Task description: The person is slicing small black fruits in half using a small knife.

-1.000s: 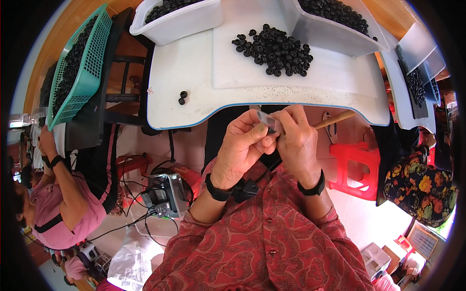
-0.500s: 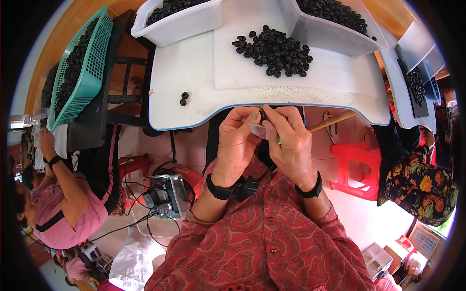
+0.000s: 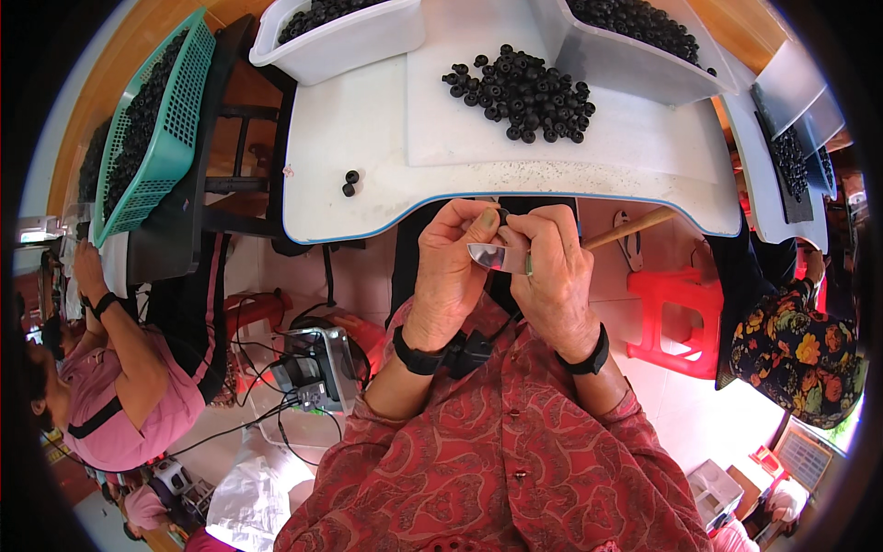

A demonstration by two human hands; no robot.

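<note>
We're looking straight down from the head, close over the hands, white table [image 3: 368,138] edging the top.

Shiny metal blade [image 3: 494,257] catching the light between the left hand [image 3: 455,267] and right hand [image 3: 552,276], with a pale, matt wooden handle [image 3: 635,227] poking out behind. The white table [image 3: 368,147] looks like smooth plastic with a soft sheen. Matt black little beads [image 3: 524,92] heaped on it, dull and slightly rough. White tub [image 3: 340,41] is glossy plastic; the teal basket [image 3: 156,138] is plastic mesh. Patterned red cloth sleeves [image 3: 497,460], black matt wristbands [image 3: 418,354].
</note>
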